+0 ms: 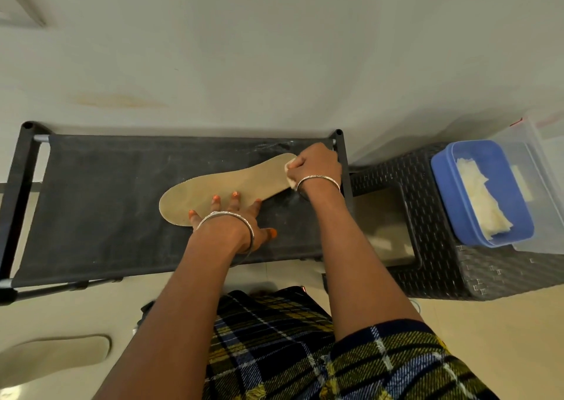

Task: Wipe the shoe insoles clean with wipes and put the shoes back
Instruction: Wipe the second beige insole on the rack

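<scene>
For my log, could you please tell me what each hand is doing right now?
Left hand: open, fingers pressing the insole flat.
Right hand: closed on a wipe.

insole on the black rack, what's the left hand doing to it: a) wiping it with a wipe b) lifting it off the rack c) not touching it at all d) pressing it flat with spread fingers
d: the left hand lies with fingers spread flat on the insole, pinning it to the rack, while the right hand grips the wipe at the insole's far end.
</scene>
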### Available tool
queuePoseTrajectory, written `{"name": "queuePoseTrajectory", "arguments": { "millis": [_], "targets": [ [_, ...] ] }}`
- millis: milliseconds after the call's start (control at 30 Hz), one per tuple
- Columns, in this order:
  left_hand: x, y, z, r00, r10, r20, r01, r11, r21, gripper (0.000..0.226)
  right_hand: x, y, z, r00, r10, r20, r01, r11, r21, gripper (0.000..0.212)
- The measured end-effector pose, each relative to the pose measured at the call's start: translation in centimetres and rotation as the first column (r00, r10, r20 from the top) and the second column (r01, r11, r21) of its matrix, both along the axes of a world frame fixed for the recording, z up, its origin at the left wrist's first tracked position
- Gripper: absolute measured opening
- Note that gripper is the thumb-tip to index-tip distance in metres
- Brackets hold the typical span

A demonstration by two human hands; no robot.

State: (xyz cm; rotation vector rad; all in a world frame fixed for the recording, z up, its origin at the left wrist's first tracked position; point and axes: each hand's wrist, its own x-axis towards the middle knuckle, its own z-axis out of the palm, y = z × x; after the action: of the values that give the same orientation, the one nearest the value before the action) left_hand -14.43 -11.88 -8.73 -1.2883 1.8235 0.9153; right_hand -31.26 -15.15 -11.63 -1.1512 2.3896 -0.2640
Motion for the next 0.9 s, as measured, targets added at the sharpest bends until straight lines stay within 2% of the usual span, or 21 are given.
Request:
{"name": "queuePoseTrajectory", "arguments": {
  "millis": [100,267,333,433,500,567,700,767,867,900],
  "targets": [
    [-0.1,0.0,0.0,1.0,0.006,-0.001,-0.006,1.0,-0.006,0.077,-0.3,0.1,0.0,0.994,-0.053,-0.095,0.049,0.998,-0.042,0.017],
    [-0.2,0.1,-0.1,1.0,0.005,0.016,-0.005,1.0,-0.018,0.079,1.3,-0.2,-0.4,0.985,0.134,0.112,-0.145,0.984,0.099,0.009],
    [-0.2,0.1,-0.2,1.0,0.008,0.013,-0.008,1.0,-0.014,0.078,1.2,-0.1,-0.5,0.99,0.093,0.108,-0.101,0.992,0.071,0.01],
    [0.0,0.0,-0.2,1.0,0.011,0.002,-0.011,1.0,-0.013,0.078,0.4,0.1,-0.2,0.998,-0.052,-0.022,0.051,0.997,-0.059,0.015],
    [0.0,0.0,-0.2,1.0,0.007,0.0,-0.007,1.0,-0.013,0.078,0.5,0.3,0.1,0.996,-0.07,-0.055,0.064,0.992,-0.11,0.016],
    [-0.1,0.0,-0.3,1.0,0.009,0.005,-0.009,1.0,-0.012,0.078,1.3,0.4,0.3,1.0,0.009,-0.023,-0.012,0.993,-0.118,0.018],
    [-0.2,0.1,-0.3,1.0,0.016,0.013,-0.016,1.0,-0.023,0.08,2.6,0.5,0.5,0.957,0.231,0.176,-0.215,0.971,-0.103,0.019],
    [-0.2,0.1,-0.2,1.0,0.016,0.015,-0.016,1.0,-0.025,0.078,2.5,0.5,0.7,0.972,0.196,0.13,-0.183,0.977,-0.104,0.021],
    [-0.2,0.1,-0.2,1.0,0.018,0.014,-0.017,1.0,-0.02,0.078,1.9,0.7,0.8,0.997,0.001,-0.077,-0.015,0.983,-0.181,0.025],
    [-0.1,0.1,-0.2,1.0,0.017,0.016,-0.016,1.0,-0.019,0.078,1.8,0.8,0.7,0.994,-0.04,-0.097,0.019,0.978,-0.207,0.024]
  ]
}}
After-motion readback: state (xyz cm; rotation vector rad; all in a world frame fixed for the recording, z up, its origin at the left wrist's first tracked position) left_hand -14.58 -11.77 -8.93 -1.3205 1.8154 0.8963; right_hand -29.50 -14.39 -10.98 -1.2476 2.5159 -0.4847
